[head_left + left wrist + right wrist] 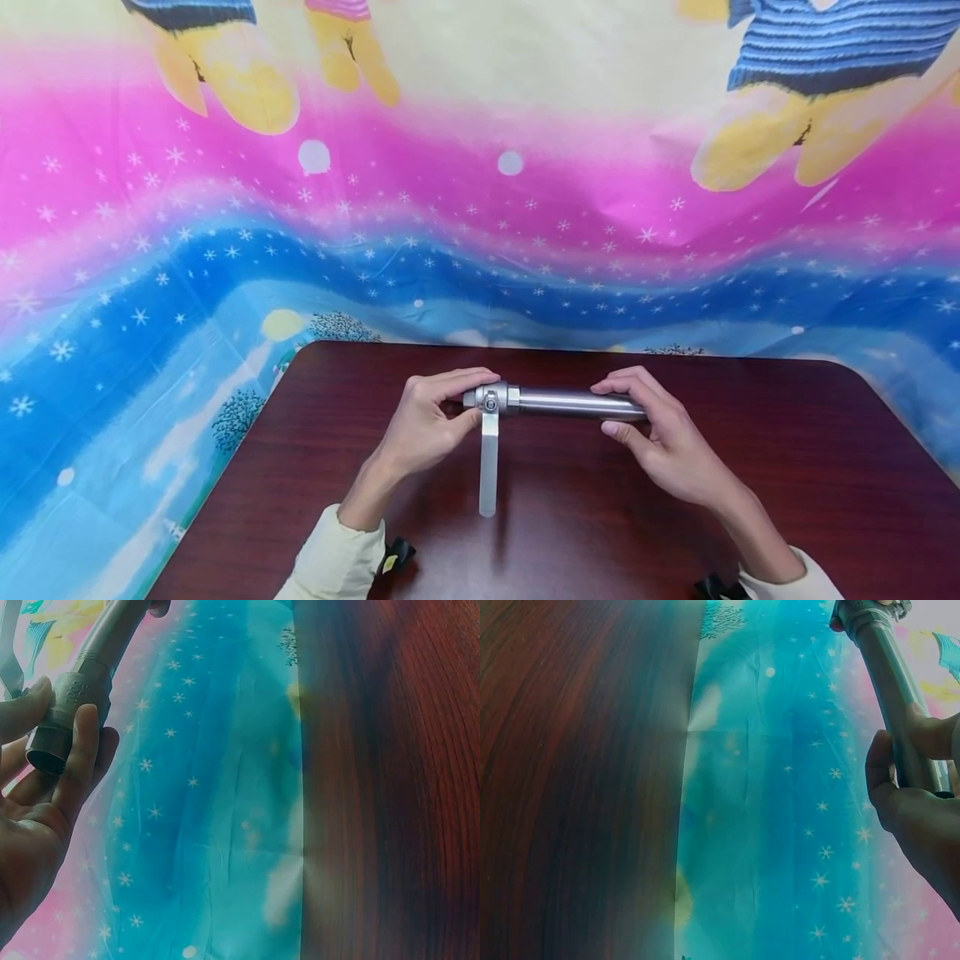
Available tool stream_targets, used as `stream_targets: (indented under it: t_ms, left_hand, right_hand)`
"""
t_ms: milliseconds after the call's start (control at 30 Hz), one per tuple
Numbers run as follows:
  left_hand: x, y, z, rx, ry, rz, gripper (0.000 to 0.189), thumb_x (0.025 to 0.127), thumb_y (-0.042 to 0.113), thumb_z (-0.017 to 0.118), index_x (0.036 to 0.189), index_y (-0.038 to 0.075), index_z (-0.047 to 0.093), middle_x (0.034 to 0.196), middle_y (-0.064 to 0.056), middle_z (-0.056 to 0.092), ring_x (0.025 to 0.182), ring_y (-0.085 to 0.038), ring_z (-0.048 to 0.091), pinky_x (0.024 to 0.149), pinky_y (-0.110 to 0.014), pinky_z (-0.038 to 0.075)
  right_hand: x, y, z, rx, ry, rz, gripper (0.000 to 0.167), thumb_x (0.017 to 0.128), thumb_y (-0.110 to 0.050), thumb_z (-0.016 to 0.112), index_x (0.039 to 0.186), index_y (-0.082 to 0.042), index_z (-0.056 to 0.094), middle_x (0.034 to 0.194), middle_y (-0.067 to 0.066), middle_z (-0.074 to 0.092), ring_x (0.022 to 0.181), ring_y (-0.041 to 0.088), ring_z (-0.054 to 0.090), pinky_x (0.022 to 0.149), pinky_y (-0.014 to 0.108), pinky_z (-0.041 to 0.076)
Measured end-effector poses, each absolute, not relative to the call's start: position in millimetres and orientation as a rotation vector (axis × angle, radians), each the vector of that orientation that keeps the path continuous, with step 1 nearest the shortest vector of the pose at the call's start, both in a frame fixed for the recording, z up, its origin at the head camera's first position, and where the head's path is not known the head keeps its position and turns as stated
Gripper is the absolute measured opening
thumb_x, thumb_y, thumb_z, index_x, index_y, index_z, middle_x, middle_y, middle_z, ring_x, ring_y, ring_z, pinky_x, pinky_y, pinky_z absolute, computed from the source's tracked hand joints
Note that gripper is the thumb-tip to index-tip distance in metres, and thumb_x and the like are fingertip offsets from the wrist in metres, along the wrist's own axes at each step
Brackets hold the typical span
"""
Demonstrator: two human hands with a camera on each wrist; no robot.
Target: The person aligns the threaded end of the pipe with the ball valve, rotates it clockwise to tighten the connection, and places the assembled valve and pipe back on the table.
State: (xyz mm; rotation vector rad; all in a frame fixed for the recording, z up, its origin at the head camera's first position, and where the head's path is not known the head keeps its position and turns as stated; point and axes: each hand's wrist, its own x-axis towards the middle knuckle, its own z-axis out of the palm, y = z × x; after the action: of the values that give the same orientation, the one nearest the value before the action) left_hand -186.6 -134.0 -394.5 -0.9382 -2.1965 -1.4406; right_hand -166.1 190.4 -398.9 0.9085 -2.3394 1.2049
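A metal ball valve (491, 398) with a flat lever handle (488, 467) is joined to a smooth steel pipe (570, 403). Both are held level above the table in the head view, the lever pointing toward the person. My left hand (429, 423) grips the valve body at its left end, thumb in front and fingers behind. Around the pipe's right end, my right hand (670, 442) has its thumb and fingers curled. The left wrist view shows the open round end of the valve (49, 750) between the fingers. In the right wrist view the pipe (896, 697) runs up to the valve.
A dark red-brown wooden table (600, 517) lies under the hands. Behind it and along its left side hangs a printed cloth (450, 208) with pink and blue bands, snowflakes and cartoon figures. Black straps (399, 553) sit at the cuffs of the pale sleeves.
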Motion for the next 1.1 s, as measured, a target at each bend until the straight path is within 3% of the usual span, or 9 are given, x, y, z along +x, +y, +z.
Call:
stream_targets:
  t_ms: [233, 667, 933, 1100]
  left_hand:
    - [-186.1, -133.8, -394.0, -0.94, -2.19, -1.457, 0.045, 0.081, -0.016, 0.077, 0.122, 0.0, 0.079, 0.122, -0.012, 0.08, 0.103, -0.015, 0.073, 0.072, -0.021, 0.061]
    - [-185.9, -134.0, -394.2, -0.956, -2.183, -1.449, 0.048, 0.079, -0.016, 0.076, 0.123, 0.003, 0.08, 0.123, -0.012, 0.08, 0.107, -0.015, 0.074, 0.074, -0.027, 0.064]
    - [-186.3, -134.5, -394.6, -0.958, -2.191, -1.452, 0.047, 0.08, -0.016, 0.076, 0.123, 0.003, 0.08, 0.122, -0.012, 0.08, 0.1, -0.013, 0.072, 0.072, -0.022, 0.061]
    - [-186.3, -134.4, -394.1, -0.967, -2.183, -1.444, 0.047, 0.08, -0.016, 0.076, 0.123, 0.003, 0.08, 0.121, -0.013, 0.08, 0.096, -0.013, 0.071, 0.069, -0.022, 0.06]
  right_hand:
    - [-165.8, 190.2, -397.7, 0.894, -2.35, 1.19, 0.055, 0.09, 0.011, 0.075, 0.136, -0.017, 0.068, 0.126, -0.001, 0.065, 0.104, 0.004, 0.056, 0.081, 0.02, 0.044]
    - [-163.9, 191.3, -395.6, 0.871, -2.398, 1.216, 0.05, 0.098, 0.007, 0.069, 0.138, -0.021, 0.067, 0.126, -0.005, 0.066, 0.101, 0.004, 0.06, 0.084, 0.016, 0.048]
    - [-162.7, 191.8, -397.2, 0.915, -2.389, 1.256, 0.054, 0.091, 0.012, 0.075, 0.136, -0.014, 0.064, 0.132, 0.001, 0.057, 0.115, 0.003, 0.057, 0.091, 0.011, 0.047]
    - [-164.6, 191.4, -397.9, 0.924, -2.369, 1.235, 0.054, 0.088, 0.016, 0.075, 0.134, -0.011, 0.064, 0.129, 0.001, 0.058, 0.104, 0.004, 0.057, 0.074, 0.014, 0.048]
